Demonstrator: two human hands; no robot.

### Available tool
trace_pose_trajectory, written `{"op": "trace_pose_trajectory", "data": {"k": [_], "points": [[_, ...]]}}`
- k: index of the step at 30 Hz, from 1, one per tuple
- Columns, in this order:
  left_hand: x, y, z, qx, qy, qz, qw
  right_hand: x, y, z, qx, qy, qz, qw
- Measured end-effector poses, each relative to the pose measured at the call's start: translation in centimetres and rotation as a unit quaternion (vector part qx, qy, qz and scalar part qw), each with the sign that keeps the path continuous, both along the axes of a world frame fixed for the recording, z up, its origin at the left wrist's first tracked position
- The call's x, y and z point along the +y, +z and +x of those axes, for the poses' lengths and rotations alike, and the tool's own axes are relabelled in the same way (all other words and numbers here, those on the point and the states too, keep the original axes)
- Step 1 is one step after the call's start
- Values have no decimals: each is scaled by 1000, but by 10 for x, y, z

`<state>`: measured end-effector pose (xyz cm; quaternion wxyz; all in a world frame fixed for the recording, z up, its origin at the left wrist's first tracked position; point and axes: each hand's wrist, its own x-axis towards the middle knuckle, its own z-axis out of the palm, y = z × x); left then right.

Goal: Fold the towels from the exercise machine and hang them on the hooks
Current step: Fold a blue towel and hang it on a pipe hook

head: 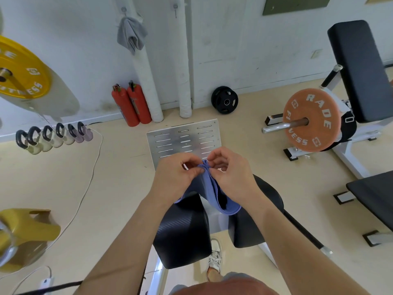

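While both hands hover right above the machine's black pads (182,231), they're pinching the blue towel (209,188) by its bunched top edge. Left hand (176,175) and right hand (229,173) have their fingers curled on it, nearly touching each other. The rest of the towel sags in a loop over the pads. On the wall well beyond the pads, a grey towel (131,36) hangs from one hook (124,10), with a second hook (175,8) near it.
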<state>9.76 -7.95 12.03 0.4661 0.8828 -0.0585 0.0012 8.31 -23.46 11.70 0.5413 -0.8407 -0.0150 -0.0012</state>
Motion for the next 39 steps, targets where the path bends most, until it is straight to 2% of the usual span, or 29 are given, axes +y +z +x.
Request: {"op": "trace_pose_trajectory", "data": {"k": [3,7,9,12,16,18,21,23,27,30,32,35,39], "points": [[1,5,2,27,-16,-18,999,-3,7,0,-32,34,-35,998],[0,12,5,39,-43,16,998,-5,13,3,-54,61,-70,994],[1,15,6,26,-24,6,999,-8,15,4,-72,72,-87,991],[9,19,10,0,20,-25,999,-23,9,6,-95,96,-177,975],[16,21,14,-10,43,-32,999,-47,3,9,-41,146,-367,918],[18,19,17,-14,47,-12,999,-52,5,9,-16,161,-395,904],[22,14,24,-19,64,-2,998,-64,17,12,39,176,-387,904],[21,7,32,-17,80,-6,997,-72,25,22,39,183,-411,892],[2,-11,50,82,135,-107,982,-82,28,61,39,151,-442,884],[-20,-19,69,136,176,-218,950,-87,28,97,66,154,-453,876],[-34,-19,85,149,206,-259,932,-93,29,123,72,143,-456,875],[-50,-13,117,128,212,-263,932,-108,31,158,27,120,-479,869],[-64,6,150,74,179,-284,939,-130,37,180,-108,80,-505,853]]}}
